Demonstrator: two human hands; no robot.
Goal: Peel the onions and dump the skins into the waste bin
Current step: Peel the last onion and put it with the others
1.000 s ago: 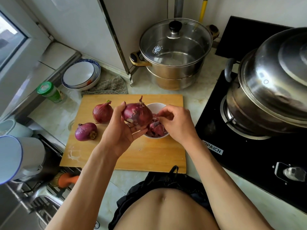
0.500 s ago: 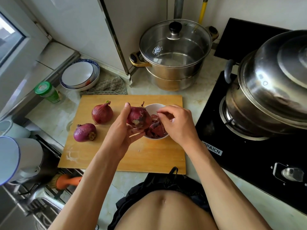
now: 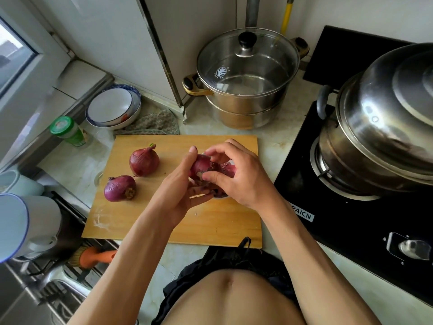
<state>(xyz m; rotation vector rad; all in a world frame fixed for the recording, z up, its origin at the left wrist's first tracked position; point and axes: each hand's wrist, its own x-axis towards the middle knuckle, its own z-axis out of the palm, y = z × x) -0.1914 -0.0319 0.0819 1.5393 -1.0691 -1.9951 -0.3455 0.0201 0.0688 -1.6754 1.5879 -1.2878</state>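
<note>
The left hand (image 3: 178,195) cradles a red onion (image 3: 199,166) from below, thumb up its left side. The right hand (image 3: 236,177) pinches at its skin with curled fingers. The held onion sits above the cutting board (image 3: 140,221), over a mostly hidden bowl; which way it points is unclear. Two more onions lie to the left: the farther onion (image 3: 144,161) with its tip up and away, the nearer onion (image 3: 120,188) with its root end facing right

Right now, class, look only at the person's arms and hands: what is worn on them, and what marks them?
Nothing is worn: the left hand and right hand are bare, without gloves, rings or watch, and both forearms are sleeveless. Dark smudges mark the left fingers.
</note>
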